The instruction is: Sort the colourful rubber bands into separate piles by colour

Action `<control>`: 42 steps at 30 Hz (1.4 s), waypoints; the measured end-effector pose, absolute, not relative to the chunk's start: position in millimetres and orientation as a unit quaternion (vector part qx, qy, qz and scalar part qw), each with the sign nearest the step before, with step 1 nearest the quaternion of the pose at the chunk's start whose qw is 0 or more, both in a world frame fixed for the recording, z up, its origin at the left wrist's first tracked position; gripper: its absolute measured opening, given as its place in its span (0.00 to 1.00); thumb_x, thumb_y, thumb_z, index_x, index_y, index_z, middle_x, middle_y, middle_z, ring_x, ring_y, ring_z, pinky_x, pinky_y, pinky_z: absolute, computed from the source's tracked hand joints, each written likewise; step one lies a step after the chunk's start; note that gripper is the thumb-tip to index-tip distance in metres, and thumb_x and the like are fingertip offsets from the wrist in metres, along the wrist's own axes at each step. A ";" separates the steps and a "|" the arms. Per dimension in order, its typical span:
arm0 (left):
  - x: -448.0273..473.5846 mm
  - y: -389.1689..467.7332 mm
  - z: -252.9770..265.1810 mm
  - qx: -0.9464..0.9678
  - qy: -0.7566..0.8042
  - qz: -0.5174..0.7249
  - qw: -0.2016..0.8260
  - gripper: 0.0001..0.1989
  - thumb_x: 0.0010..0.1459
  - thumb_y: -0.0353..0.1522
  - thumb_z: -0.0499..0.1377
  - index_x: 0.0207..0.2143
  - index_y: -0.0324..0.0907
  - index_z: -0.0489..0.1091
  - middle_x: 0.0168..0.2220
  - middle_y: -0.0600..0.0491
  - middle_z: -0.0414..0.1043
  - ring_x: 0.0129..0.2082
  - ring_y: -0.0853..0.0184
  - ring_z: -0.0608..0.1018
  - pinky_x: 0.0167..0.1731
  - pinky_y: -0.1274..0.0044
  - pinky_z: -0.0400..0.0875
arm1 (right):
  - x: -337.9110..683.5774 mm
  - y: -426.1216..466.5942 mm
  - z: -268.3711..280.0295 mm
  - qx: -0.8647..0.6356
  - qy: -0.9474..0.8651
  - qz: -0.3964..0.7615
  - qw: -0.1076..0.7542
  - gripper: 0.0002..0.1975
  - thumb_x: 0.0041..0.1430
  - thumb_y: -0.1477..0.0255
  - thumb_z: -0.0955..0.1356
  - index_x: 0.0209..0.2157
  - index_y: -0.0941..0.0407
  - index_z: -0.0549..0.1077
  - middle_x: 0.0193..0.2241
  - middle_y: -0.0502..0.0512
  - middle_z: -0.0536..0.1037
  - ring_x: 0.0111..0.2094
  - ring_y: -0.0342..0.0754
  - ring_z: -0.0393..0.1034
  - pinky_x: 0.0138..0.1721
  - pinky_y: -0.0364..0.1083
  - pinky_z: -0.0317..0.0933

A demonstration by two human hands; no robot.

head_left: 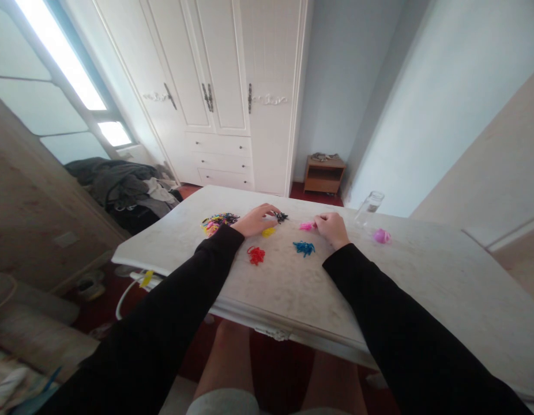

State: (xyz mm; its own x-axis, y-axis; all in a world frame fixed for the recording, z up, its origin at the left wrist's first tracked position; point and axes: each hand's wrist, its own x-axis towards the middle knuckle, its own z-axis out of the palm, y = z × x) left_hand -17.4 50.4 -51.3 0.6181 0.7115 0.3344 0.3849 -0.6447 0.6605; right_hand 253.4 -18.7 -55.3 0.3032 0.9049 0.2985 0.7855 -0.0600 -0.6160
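Observation:
Small heaps of thin, coloured rubber bands lie on the white table (pixel 275 288). My left hand (pixel 259 220) reaches over the yellow heap (pixel 269 231), its fingers apart beside the black heap (pixel 282 217). At the pink heap (pixel 307 226), the fingers of my right hand (pixel 333 229) are curled together; what they pinch is too small to make out. Nearer to me are a red heap (pixel 255 255) and a blue heap (pixel 304 248). A larger mixed-colour heap (pixel 215 222) sits left of my left hand, partly covered by my wrist.
To the right stand a clear glass jar (pixel 371 206) and a pink-purple ball-like object (pixel 382 236). Behind the table are a white wardrobe (pixel 224 104) and a small wooden cabinet (pixel 324 174). Clothes (pixel 124 187) are piled at the left.

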 end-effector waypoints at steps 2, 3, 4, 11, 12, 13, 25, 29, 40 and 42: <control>-17.5 52.0 -51.9 0.857 0.318 0.303 0.269 0.17 0.56 0.36 0.62 0.48 0.43 0.75 0.50 0.47 0.74 0.50 0.59 0.80 0.52 0.66 0.74 | 253.4 -18.6 -55.2 -0.724 -0.585 0.081 0.356 0.15 0.56 0.69 0.65 0.20 0.56 0.78 0.21 0.57 0.79 0.27 0.49 0.71 0.30 0.45 0.54; -17.9 52.9 -52.3 0.859 0.318 0.305 0.261 0.16 0.55 0.35 0.63 0.47 0.43 0.75 0.50 0.47 0.74 0.50 0.59 0.79 0.52 0.66 0.75 | 253.5 -18.5 -55.1 -0.725 -0.585 0.081 0.355 0.15 0.56 0.68 0.65 0.19 0.56 0.78 0.21 0.57 0.79 0.27 0.49 0.70 0.30 0.46 0.54; -18.3 53.7 -52.6 0.861 0.317 0.306 0.252 0.15 0.54 0.34 0.63 0.45 0.43 0.76 0.49 0.47 0.74 0.50 0.59 0.79 0.52 0.66 0.75 | 253.6 -18.3 -55.2 -0.724 -0.586 0.081 0.355 0.15 0.56 0.68 0.65 0.19 0.56 0.77 0.20 0.56 0.78 0.27 0.49 0.70 0.30 0.46 0.53; -18.5 54.9 -51.9 0.873 0.324 0.274 0.239 0.14 0.61 0.43 0.60 0.36 0.45 0.81 0.53 0.46 0.76 0.56 0.55 0.76 0.65 0.62 0.65 | 253.6 -17.8 -55.4 -0.723 -0.588 0.081 0.354 0.15 0.56 0.68 0.65 0.19 0.55 0.77 0.20 0.56 0.78 0.27 0.49 0.69 0.30 0.46 0.53; -18.2 55.0 -52.1 0.872 0.330 0.267 0.244 0.15 0.62 0.44 0.60 0.37 0.46 0.82 0.54 0.47 0.76 0.58 0.55 0.75 0.66 0.63 0.63 | 253.5 -17.9 -55.3 -0.723 -0.587 0.082 0.355 0.15 0.56 0.68 0.65 0.19 0.55 0.77 0.20 0.56 0.78 0.27 0.49 0.69 0.30 0.46 0.53; -18.0 55.2 -52.4 0.872 0.333 0.260 0.248 0.16 0.62 0.45 0.59 0.38 0.47 0.83 0.54 0.48 0.77 0.59 0.55 0.75 0.67 0.64 0.62 | 253.4 -18.0 -55.2 -0.723 -0.585 0.084 0.357 0.15 0.56 0.68 0.65 0.19 0.55 0.77 0.20 0.56 0.78 0.27 0.49 0.70 0.30 0.45 0.54; -17.0 54.9 -54.5 0.867 0.313 0.258 0.288 0.22 0.63 0.49 0.59 0.43 0.44 0.83 0.58 0.46 0.75 0.60 0.53 0.75 0.68 0.64 0.62 | 253.1 -18.1 -54.4 -0.725 -0.586 0.079 0.353 0.16 0.56 0.68 0.65 0.20 0.56 0.79 0.21 0.57 0.79 0.28 0.50 0.71 0.32 0.46 0.56; -16.4 53.5 -52.3 0.868 0.306 0.264 0.290 0.20 0.63 0.47 0.59 0.43 0.44 0.83 0.57 0.45 0.75 0.61 0.54 0.74 0.68 0.64 0.62 | 252.6 -19.0 -53.6 -0.724 -0.586 0.082 0.355 0.15 0.55 0.68 0.65 0.20 0.56 0.79 0.21 0.57 0.79 0.28 0.49 0.71 0.31 0.46 0.56; -21.8 51.5 -39.6 0.857 0.311 0.332 0.243 0.15 0.63 0.43 0.58 0.37 0.43 0.78 0.47 0.46 0.75 0.52 0.58 0.76 0.62 0.65 0.67 | 251.7 -19.6 -52.6 -0.719 -0.584 0.084 0.367 0.15 0.55 0.69 0.65 0.18 0.55 0.77 0.19 0.56 0.77 0.26 0.49 0.69 0.30 0.46 0.53; -23.3 50.6 -36.9 0.848 0.316 0.352 0.237 0.15 0.64 0.42 0.57 0.37 0.42 0.78 0.44 0.47 0.75 0.49 0.59 0.76 0.58 0.66 0.70 | 251.6 -19.4 -52.8 -0.717 -0.583 0.084 0.373 0.15 0.55 0.70 0.65 0.18 0.56 0.77 0.18 0.56 0.76 0.25 0.48 0.68 0.29 0.46 0.53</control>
State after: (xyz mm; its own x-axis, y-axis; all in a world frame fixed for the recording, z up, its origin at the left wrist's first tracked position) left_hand -23.3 50.6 -36.9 0.5514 0.7036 0.4482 0.3702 -0.6878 0.6244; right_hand 251.6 -19.4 -52.8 0.3063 0.8984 0.3148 0.7727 -0.0415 -0.6334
